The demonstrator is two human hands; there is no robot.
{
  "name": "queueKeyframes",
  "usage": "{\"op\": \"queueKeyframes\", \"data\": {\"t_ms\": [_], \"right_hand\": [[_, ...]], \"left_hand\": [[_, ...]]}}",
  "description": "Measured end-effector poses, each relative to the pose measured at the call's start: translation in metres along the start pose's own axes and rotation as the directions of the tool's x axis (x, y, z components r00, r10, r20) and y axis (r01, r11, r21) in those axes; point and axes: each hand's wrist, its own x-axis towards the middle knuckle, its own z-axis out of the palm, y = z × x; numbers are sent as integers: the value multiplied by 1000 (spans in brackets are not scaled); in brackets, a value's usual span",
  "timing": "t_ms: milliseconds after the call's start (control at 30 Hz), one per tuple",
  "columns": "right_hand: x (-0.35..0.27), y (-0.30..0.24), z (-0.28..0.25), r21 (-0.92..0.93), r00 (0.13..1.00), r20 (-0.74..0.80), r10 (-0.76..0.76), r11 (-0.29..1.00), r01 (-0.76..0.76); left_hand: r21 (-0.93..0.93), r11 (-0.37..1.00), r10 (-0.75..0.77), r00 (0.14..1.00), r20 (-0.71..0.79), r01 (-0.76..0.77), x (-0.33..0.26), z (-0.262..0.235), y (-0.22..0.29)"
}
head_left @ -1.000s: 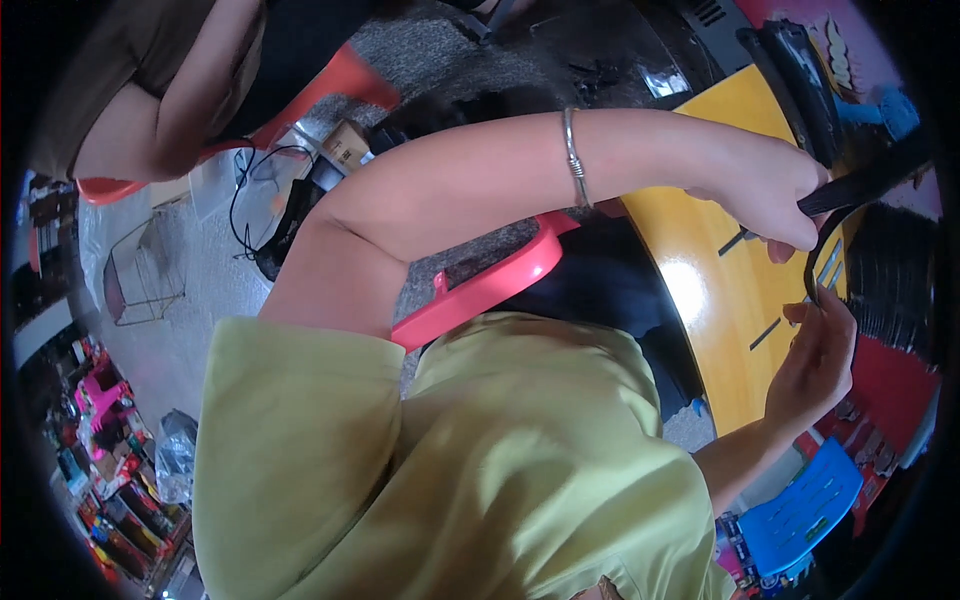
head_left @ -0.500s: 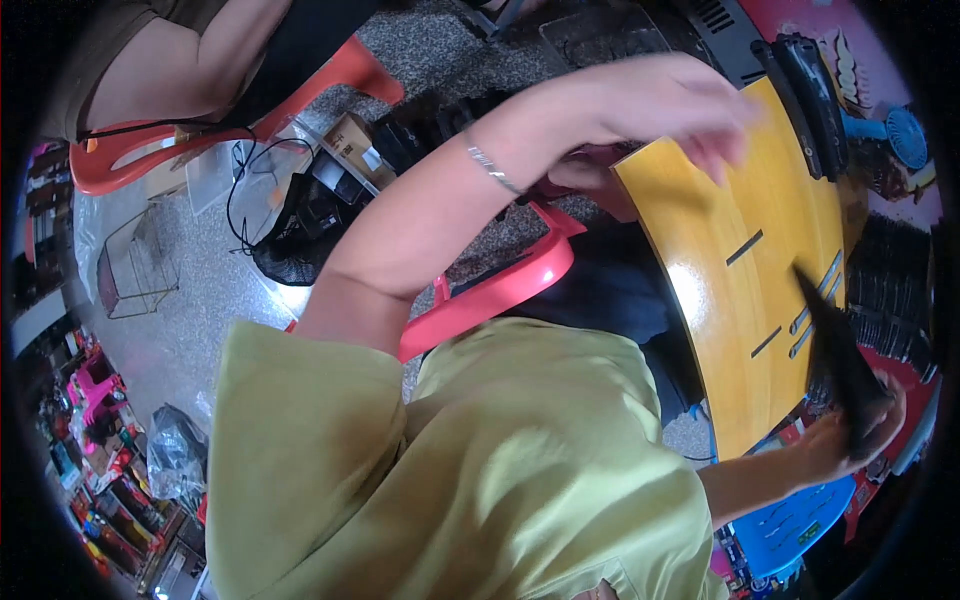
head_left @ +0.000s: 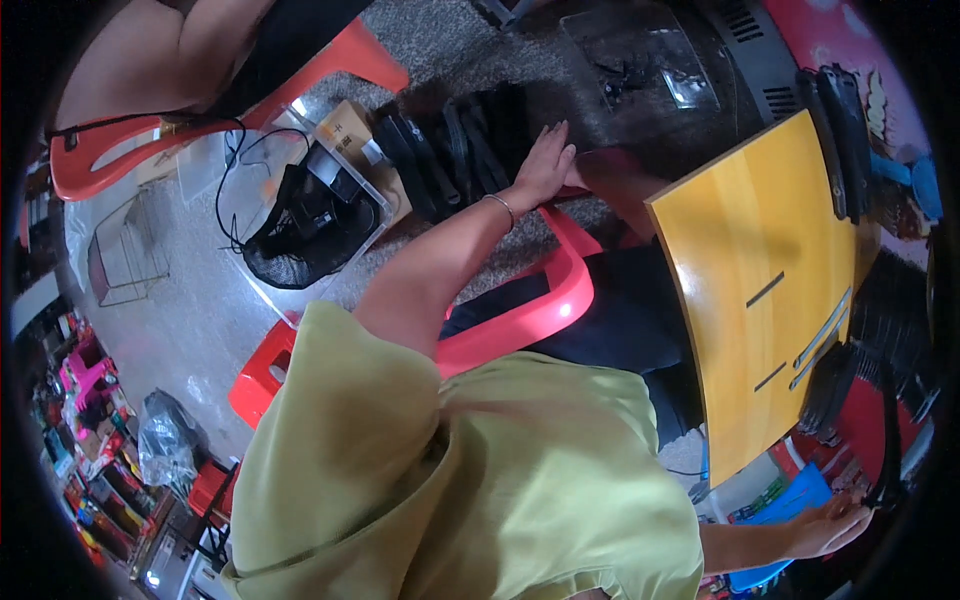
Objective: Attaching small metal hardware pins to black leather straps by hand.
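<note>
Okay, so our left hand (head_left: 545, 165) is released, fingers stretched out with nothing in them, and a silver bracelet (head_left: 503, 210) sits at the wrist. Just to its left is a pile of black pieces (head_left: 445, 150) on the floor; we can't tell if the fingers brush it. Below that hand there's a pink chair arm (head_left: 515, 320).

Our right hand (head_left: 830, 525) is way off at the lower right, with the fingers partly curled. A long black strip (head_left: 887, 440) rises right by its fingertips, but it's too dark over there, so we can't tell if we're gripping it or have let it go. A blue seat (head_left: 790, 500) is just behind that forearm.

Between the 2 hands, but nearer the right, stands a yellow tabletop (head_left: 735, 250) with 2 dark slots and 2 metal strips on it. At its edge, just above our right hand, we've got a black bundle (head_left: 828, 392). Further left of our left hand are a cardboard box (head_left: 345, 135), a black mesh bag (head_left: 310, 235) in a clear bin, and another person's arm (head_left: 145, 50) beside an orange-red chair (head_left: 340, 65).
</note>
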Motion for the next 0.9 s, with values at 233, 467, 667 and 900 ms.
{"op": "queueKeyframes", "data": {"t_ms": [233,467,667,900], "right_hand": [[-3,-18,8,-158,999,-44,-17,987,10],[29,1,-5,-104,996,82,30,994,-22],[48,14,-14,-136,997,68,-38,990,47],[47,27,-9,-71,996,72,57,996,-52]], "left_hand": [[-33,996,71,949,-308,-85,40,-30,50],[-79,992,-62,929,366,97,63,28,71],[-412,911,369,484,793,-19,86,50,-23],[-584,198,16,593,805,787,82,-16,1]]}}
